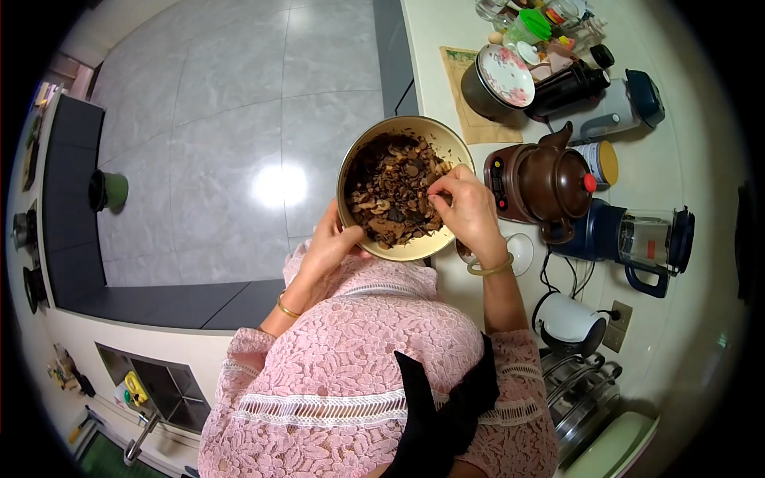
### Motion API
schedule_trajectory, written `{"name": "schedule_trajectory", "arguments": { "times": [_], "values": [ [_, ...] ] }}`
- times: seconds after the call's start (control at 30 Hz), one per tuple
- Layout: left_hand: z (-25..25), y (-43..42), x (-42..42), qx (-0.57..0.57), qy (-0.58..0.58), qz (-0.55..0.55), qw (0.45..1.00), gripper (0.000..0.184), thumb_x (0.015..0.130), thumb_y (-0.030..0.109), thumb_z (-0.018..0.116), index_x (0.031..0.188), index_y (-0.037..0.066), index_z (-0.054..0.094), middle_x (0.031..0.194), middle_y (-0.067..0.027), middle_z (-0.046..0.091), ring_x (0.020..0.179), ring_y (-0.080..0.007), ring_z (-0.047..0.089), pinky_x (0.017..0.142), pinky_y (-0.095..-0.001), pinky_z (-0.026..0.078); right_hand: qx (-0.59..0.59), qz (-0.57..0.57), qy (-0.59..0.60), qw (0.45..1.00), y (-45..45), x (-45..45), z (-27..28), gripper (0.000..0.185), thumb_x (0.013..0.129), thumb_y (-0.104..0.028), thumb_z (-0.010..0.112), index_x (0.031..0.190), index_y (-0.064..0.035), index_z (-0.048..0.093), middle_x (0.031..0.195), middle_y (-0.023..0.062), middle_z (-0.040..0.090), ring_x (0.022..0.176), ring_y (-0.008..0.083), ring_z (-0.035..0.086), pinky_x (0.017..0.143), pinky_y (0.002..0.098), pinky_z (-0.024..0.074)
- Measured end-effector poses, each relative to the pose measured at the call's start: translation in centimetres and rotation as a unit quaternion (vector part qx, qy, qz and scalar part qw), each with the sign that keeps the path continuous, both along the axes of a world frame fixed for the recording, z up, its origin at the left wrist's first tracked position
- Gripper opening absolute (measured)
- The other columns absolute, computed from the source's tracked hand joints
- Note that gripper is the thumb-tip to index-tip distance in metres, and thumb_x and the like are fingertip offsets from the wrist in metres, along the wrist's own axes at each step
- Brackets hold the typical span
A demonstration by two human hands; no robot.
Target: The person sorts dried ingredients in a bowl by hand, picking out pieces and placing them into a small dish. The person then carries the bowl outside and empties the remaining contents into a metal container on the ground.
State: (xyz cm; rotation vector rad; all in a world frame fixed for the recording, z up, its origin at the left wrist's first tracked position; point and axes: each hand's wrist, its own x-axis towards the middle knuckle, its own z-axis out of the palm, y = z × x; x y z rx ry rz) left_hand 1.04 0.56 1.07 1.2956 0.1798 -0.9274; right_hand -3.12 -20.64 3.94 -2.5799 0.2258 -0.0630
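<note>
A cream-lined round bowl [425, 246] is held tilted in front of my pink lace top. Dried brown pieces [396, 182], slices and dark chips that look like herbs, fill much of it. My left hand [332, 241] grips the bowl's lower left rim, thumb over the edge and fingers hidden beneath. Over the bowl's right side is my right hand [472, 209], thumb and fingertips pinched together on a dried brown piece whose exact kind I cannot make out. A bangle circles each wrist.
Along the right counter stand a lidded dark pot [488, 94], a brown teapot [552, 182] on its electric base, a blender [637, 243], and a white kettle-like appliance [571, 320]. A small white dish [520, 253] lies near my right wrist. A sink [171, 392] is at lower left.
</note>
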Motion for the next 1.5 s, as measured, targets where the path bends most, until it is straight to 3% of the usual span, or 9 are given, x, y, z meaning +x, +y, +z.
{"name": "schedule_trajectory", "arguments": {
  "times": [0.17, 0.27, 0.33, 0.5, 0.67, 1.07, 1.5],
  "values": [
    [-0.3, 0.0, 0.1, -0.002, -0.017, -0.005, 1.0, 0.055, 0.075, -0.005, 0.045, 0.127, 0.0, 0.029, 0.103, -0.0143, 0.053, 0.069, -0.0174, 0.061, 0.05, -0.0226, 0.055, -0.015, 0.012, -0.014, 1.0, 1.0, 0.4, -0.5, 0.013, 0.067, -0.006, 0.069, 0.079, -0.005, 0.063, 0.078, 0.0086, 0.053, 0.067, 0.0245, 0.056, 0.061, 0.0336, 0.0451],
    [-0.1, 0.1, 0.2, -0.005, -0.019, -0.007, 1.0, 0.056, 0.075, -0.005, 0.045, 0.128, 0.0, 0.028, 0.103, -0.0139, 0.053, 0.069, -0.0173, 0.061, 0.05, -0.0227, 0.055, -0.003, 0.017, 0.004, 1.0, 0.9, 0.7, -0.9, 0.011, 0.068, -0.006, 0.066, 0.078, -0.0049, 0.062, 0.083, 0.009, 0.054, 0.077, 0.0286, 0.056, 0.067, 0.0368, 0.0462],
    [-0.1, 0.1, 0.2, -0.008, -0.012, -0.006, 1.0, 0.056, 0.075, -0.005, 0.045, 0.128, 0.0, 0.028, 0.103, -0.0136, 0.053, 0.07, -0.0171, 0.061, 0.05, -0.0227, 0.055, -0.023, 0.009, -0.062, 0.998, 0.7, 0.7, -1.7, 0.014, 0.067, -0.005, 0.067, 0.08, -0.0054, 0.062, 0.077, 0.0082, 0.053, 0.067, 0.0249, 0.056, 0.061, 0.0331, 0.0453],
    [-0.4, 0.1, 0.0, -0.012, -0.002, -0.006, 1.0, 0.056, 0.075, -0.005, 0.045, 0.128, 0.0, 0.028, 0.102, -0.0129, 0.053, 0.07, -0.0169, 0.061, 0.05, -0.0223, 0.054, -0.027, -0.043, -0.058, 0.997, 0.0, 0.3, -1.1, 0.009, 0.069, -0.002, 0.062, 0.078, -0.0056, 0.063, 0.076, 0.0078, 0.053, 0.066, 0.024, 0.056, 0.06, 0.0328, 0.0453],
    [-0.2, -0.1, 0.0, -0.011, 0.0, 0.001, 1.0, 0.055, 0.075, -0.006, 0.043, 0.128, 0.0, 0.028, 0.102, -0.0128, 0.052, 0.071, -0.0168, 0.06, 0.05, -0.0224, 0.054, -0.017, 0.013, -0.02, 1.0, -0.4, -0.4, -0.9, 0.012, 0.07, -0.001, 0.059, 0.079, -0.0058, 0.064, 0.076, 0.0081, 0.052, 0.068, 0.0244, 0.056, 0.061, 0.0331, 0.0456],
    [-0.1, -0.2, -0.2, -0.007, -0.012, 0.012, 1.0, 0.055, 0.074, -0.005, 0.045, 0.127, -0.001, 0.029, 0.102, -0.0143, 0.052, 0.071, -0.0177, 0.06, 0.049, -0.0229, 0.054, -0.018, 0.012, -0.039, 0.999, 0.1, -0.3, -1.0, 0.025, 0.07, -0.006, 0.066, 0.095, -0.0075, 0.063, 0.08, 0.0087, 0.051, 0.068, 0.0245, 0.054, 0.062, 0.0335, 0.0448],
    [0.1, 0.0, 0.1, -0.002, 0.005, 0.002, 1.0, 0.055, 0.074, -0.006, 0.045, 0.126, -0.003, 0.029, 0.1, -0.0149, 0.052, 0.071, -0.0181, 0.06, 0.051, -0.0223, 0.055, 0.025, -0.027, -0.077, 0.996, 0.4, 0.5, -1.2, 0.013, 0.075, -0.008, 0.063, 0.087, -0.0056, 0.064, 0.073, 0.008, 0.053, 0.058, 0.0216, 0.051, 0.056, 0.0309, 0.0426]
  ]
}}
